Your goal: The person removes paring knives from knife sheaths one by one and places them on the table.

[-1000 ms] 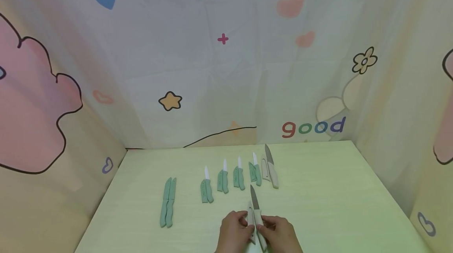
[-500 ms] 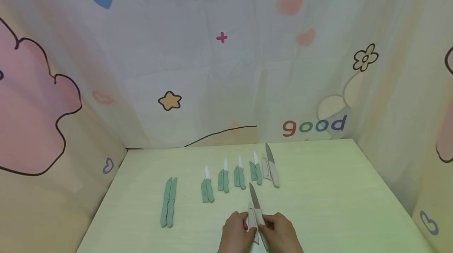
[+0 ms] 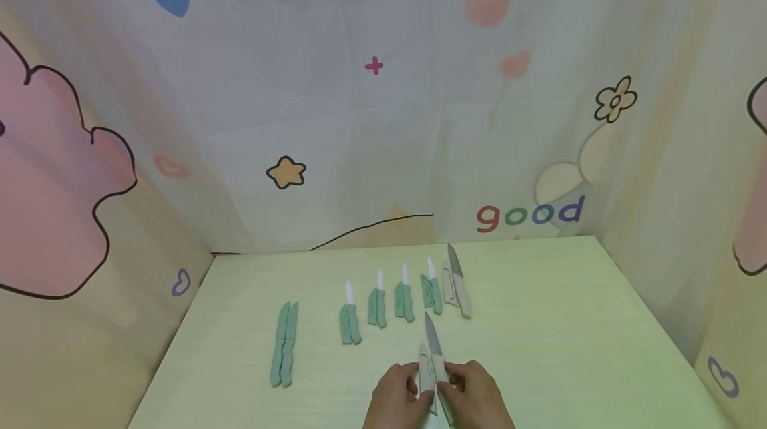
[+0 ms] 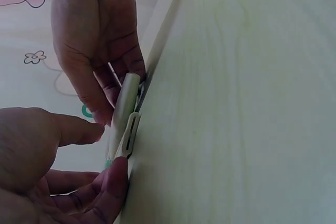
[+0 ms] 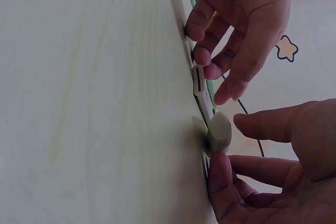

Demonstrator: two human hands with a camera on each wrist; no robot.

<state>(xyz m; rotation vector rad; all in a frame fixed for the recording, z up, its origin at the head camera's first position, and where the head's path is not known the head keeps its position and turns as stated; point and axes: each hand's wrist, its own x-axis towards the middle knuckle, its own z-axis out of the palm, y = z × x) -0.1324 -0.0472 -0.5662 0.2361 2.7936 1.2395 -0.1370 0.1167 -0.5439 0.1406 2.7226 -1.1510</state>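
In the head view a beige-handled knife [image 3: 440, 370] lies close to the table's front, its grey blade pointing away. Just left of it is its beige sheath [image 3: 426, 376], slotted along the middle. My left hand [image 3: 397, 397] holds the sheath between thumb and fingers. On the other side my right hand [image 3: 476, 394] pinches the knife's handle. The left wrist view shows the rounded handle [image 4: 126, 98] beside the slotted sheath [image 4: 131, 135], both low on the tabletop. From the right wrist, the handle's end [image 5: 219, 132] sits between the thumb and fingertips.
Farther back, several small green knives [image 3: 381, 299] stand in a row, each beside its green sheath. A second beige knife [image 3: 460, 289] and sheath [image 3: 449, 286] end the row. Two long green knives [image 3: 287, 342] lie at left. A printed curtain [image 3: 383, 116] surrounds the table [image 3: 569, 336].
The sheath has turned slightly and its slotted face shows more beside the knife. Both hands have kept nearly the same place. The row behind is unchanged.
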